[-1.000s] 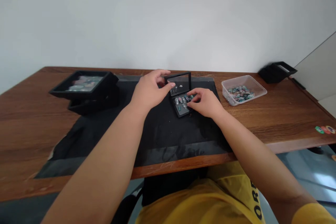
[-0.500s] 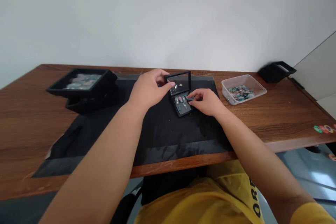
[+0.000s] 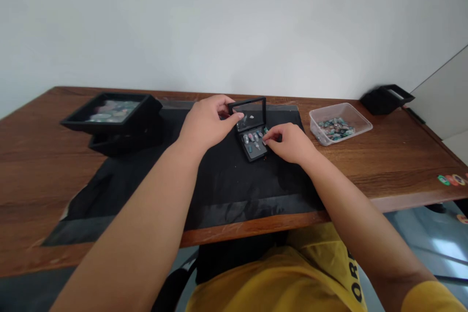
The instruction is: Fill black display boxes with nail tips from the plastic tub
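Observation:
A small black case [image 3: 260,152] lies on a black mat [image 3: 234,180], its clear-windowed lid [image 3: 252,113] raised. Inside are several press-on nails [image 3: 250,137] in silver, pink and teal. My left hand [image 3: 210,124] grips the left edge of the lid between thumb and fingers. At the case's right side, my right hand [image 3: 287,142] has thumb and fingertips pinched together; whatever is between them is too small to make out.
Right of the mat, a clear plastic tub [image 3: 340,124] holds many loose nails. Stacked black cases [image 3: 113,122] stand at the left, the top one with nails under its window. Another black case [image 3: 386,99] sits at the far right, by the wall.
The dark piece at my right fingertips no longer shows, and more nails are visible along the case's upper right. My left hand stays on the lid.

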`<control>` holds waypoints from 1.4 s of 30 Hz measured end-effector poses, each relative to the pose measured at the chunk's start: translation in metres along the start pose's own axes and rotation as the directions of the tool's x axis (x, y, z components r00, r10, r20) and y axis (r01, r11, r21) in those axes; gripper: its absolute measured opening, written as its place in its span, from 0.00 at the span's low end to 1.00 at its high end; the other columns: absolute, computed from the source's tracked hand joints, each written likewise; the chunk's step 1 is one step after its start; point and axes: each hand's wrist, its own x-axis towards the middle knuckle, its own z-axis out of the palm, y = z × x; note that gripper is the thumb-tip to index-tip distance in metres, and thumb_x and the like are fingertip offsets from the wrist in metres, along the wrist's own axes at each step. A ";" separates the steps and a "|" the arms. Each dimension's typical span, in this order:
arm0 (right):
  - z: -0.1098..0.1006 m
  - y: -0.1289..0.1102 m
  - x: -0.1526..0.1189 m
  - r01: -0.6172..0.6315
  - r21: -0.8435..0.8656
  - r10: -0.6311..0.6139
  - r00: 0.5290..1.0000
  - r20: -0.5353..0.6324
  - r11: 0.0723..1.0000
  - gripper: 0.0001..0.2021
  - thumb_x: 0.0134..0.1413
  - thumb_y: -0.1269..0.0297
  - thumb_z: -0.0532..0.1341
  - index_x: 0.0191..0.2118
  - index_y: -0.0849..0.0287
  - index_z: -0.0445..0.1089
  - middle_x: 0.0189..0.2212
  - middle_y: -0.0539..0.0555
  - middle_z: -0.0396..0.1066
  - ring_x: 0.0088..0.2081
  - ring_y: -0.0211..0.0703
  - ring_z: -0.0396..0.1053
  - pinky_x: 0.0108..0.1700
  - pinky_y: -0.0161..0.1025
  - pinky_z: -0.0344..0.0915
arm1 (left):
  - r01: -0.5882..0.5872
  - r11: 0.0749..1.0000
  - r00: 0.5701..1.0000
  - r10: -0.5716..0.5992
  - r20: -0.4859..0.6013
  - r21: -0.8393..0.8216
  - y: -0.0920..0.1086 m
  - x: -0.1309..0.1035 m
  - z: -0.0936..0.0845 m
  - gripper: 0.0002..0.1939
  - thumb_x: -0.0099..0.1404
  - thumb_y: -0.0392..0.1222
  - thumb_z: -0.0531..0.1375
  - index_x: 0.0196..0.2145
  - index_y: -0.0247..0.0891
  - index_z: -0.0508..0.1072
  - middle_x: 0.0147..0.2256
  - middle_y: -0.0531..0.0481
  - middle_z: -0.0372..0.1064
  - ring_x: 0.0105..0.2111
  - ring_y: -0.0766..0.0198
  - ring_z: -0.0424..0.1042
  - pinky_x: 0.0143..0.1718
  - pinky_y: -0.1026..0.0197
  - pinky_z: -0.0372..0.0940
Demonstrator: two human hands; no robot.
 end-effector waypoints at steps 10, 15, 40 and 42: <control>0.003 -0.001 0.001 0.004 -0.034 -0.002 0.999 0.045 0.999 0.08 0.58 0.70 0.68 0.41 0.57 0.85 0.28 0.51 0.76 0.29 0.39 0.68 0.35 0.38 0.61 | 0.019 1.000 1.000 -0.019 0.004 0.007 0.004 -0.001 -0.002 0.10 0.62 0.49 0.66 0.39 0.44 0.78 0.36 0.50 0.80 0.36 0.54 0.76 0.40 0.55 0.68; 0.006 -0.001 -0.001 0.006 -0.030 -0.004 0.999 0.053 1.000 0.09 0.59 0.68 0.67 0.42 0.55 0.86 0.26 0.50 0.75 0.29 0.39 0.67 0.34 0.38 0.59 | 0.008 1.000 1.000 -0.008 -0.002 0.008 0.003 -0.001 -0.001 0.12 0.62 0.50 0.65 0.41 0.44 0.79 0.36 0.49 0.80 0.36 0.54 0.77 0.41 0.55 0.69; -0.029 -0.003 -0.009 0.232 0.080 -0.217 0.963 -0.160 0.969 0.08 0.64 0.61 0.66 0.41 0.56 0.84 0.28 0.49 0.75 0.32 0.39 0.69 0.36 0.37 0.60 | -0.014 1.000 1.000 0.014 -0.015 -0.006 -0.002 0.001 -0.001 0.16 0.61 0.54 0.64 0.44 0.46 0.79 0.35 0.49 0.79 0.36 0.53 0.76 0.41 0.53 0.70; -0.059 -0.001 -0.012 0.270 0.094 -0.247 0.948 -0.201 0.958 0.11 0.67 0.58 0.64 0.43 0.56 0.82 0.33 0.51 0.78 0.35 0.40 0.71 0.38 0.37 0.63 | -0.001 1.000 1.000 0.000 -0.018 -0.006 -0.003 0.002 -0.001 0.16 0.60 0.54 0.65 0.44 0.46 0.80 0.35 0.49 0.79 0.36 0.52 0.76 0.41 0.52 0.70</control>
